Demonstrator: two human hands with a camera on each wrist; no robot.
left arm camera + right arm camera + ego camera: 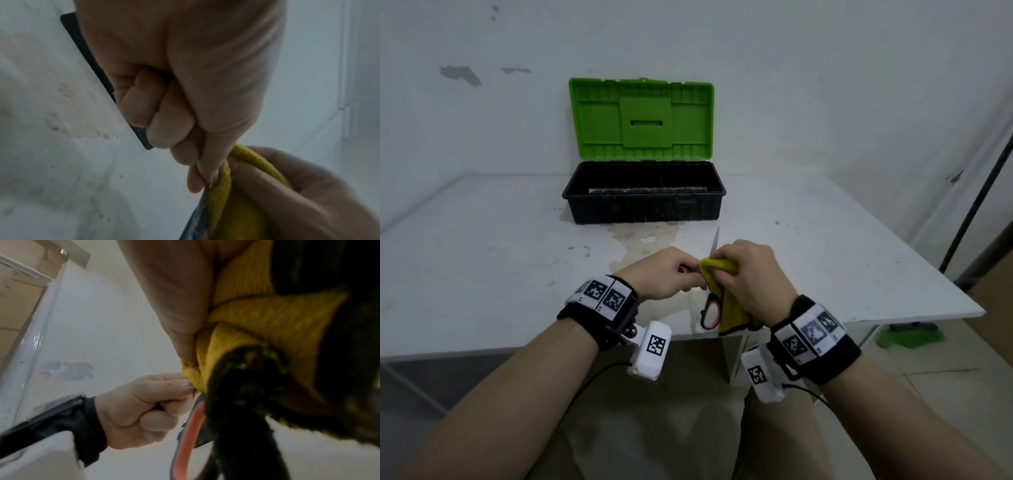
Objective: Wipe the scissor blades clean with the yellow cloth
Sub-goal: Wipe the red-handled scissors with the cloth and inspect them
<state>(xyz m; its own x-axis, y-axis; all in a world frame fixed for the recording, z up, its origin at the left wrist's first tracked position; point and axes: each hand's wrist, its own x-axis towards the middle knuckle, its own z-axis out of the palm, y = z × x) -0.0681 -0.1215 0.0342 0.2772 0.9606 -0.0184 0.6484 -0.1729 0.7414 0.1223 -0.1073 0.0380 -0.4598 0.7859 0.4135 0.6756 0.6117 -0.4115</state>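
Note:
The scissors have pink-and-black handles; one bare blade [715, 241] points away from me and one handle loop [711, 313] hangs near the table's front edge. My left hand [664, 274] grips the other handle in a fist, also seen in the left wrist view [174, 113]. My right hand [750, 274] pinches the yellow cloth [722, 265] around the blade just right of the left hand. The cloth's dark-edged tail hangs below the right palm [267, 321]. In the right wrist view the pink loop [189, 434] dangles beside the left fist [139, 410]. The wrapped part of the blade is hidden.
An open toolbox with a black base [643, 197] and a raised green lid [642, 116] stands at the back of the white table [482, 257]. A brownish stain [647, 240] lies in front of it. A dark pole [976, 205] leans at the right; something green [909, 337] lies on the floor.

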